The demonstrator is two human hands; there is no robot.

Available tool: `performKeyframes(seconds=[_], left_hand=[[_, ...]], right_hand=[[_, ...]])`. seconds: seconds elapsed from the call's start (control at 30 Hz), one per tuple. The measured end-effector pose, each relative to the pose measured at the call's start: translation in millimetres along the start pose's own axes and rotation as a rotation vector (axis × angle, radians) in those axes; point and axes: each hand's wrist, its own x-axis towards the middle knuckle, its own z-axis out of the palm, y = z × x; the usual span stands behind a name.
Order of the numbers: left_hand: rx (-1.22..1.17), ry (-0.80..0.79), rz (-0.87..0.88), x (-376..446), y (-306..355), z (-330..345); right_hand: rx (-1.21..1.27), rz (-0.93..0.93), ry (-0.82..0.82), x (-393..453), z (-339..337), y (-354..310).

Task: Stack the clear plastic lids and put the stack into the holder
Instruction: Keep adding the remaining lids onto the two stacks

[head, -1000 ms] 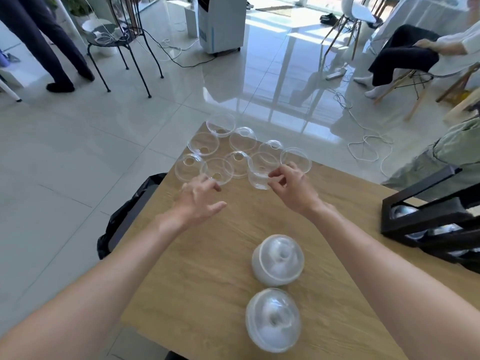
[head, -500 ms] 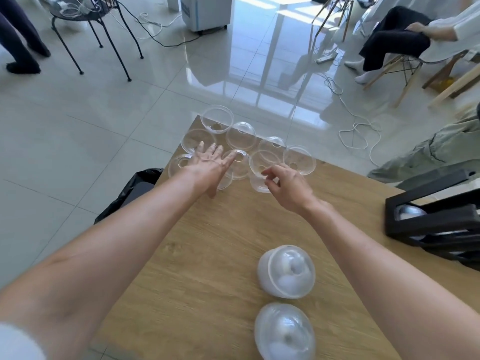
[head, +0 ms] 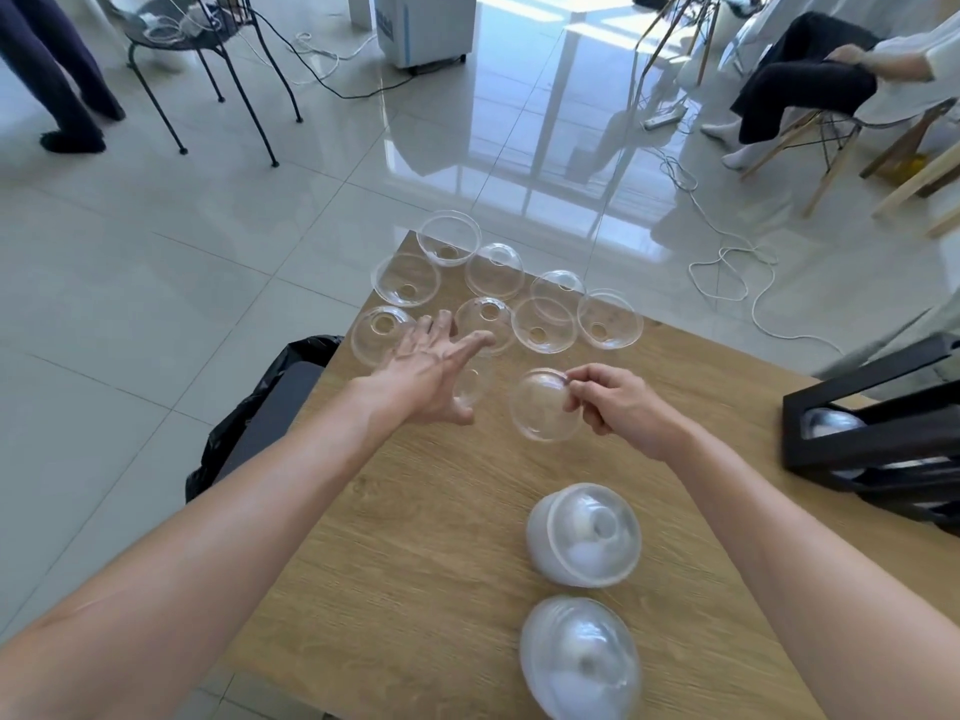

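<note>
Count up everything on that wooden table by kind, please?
Loose clear plastic dome lids: 10 (one pinched by the right hand, one at the left hand)
Stacks of nested clear lids: 2
Black holder: 1
Total: 13

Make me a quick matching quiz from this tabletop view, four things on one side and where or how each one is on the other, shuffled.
1. right hand
2. left hand
3. black holder
4. two lid stacks

A. at the table's right edge
B. fingers spread, reaching toward the loose lids
C. on the near part of the table
D. pinching one clear lid by its rim

Pairs: 1-D, 2-B, 3-A, 4-C
</note>
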Motion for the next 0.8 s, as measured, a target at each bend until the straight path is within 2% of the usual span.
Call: performKeyframes(seconds=[0.13,0.23,0.3,0.5,0.63,0.8], left_hand=[[-0.257,0.119,0.028,-23.5,5.2,24.7],[-0.446,0.121,-0.023,-40.6,7.5,46.2],[-0.512,0.129,-0.059,-52.4,6.3,59.8],[-0.466,0.225,-0.054,-75.1,-5.8,76.8],[-0.397,0.230,-0.025,-74.8,-10.4,77.6],[-0.289,0.205,0.029,-64.8,-0.4,82.8]], right_hand=[[0.073,0.183,-0.023,-5.3,-0.7,10.0],[0.086,0.213,0.039,-6.5,0.4,15.2],[0.006,0.212,0.082,-6.8,0.5,17.6],[-0.417,0.048,0.119,-10.5,6.4,17.3],[-0.796,-0.091,0.147,-17.3,18.5,13.3],[-1.034,-0.204,0.138,-21.7,38.3,6.5]])
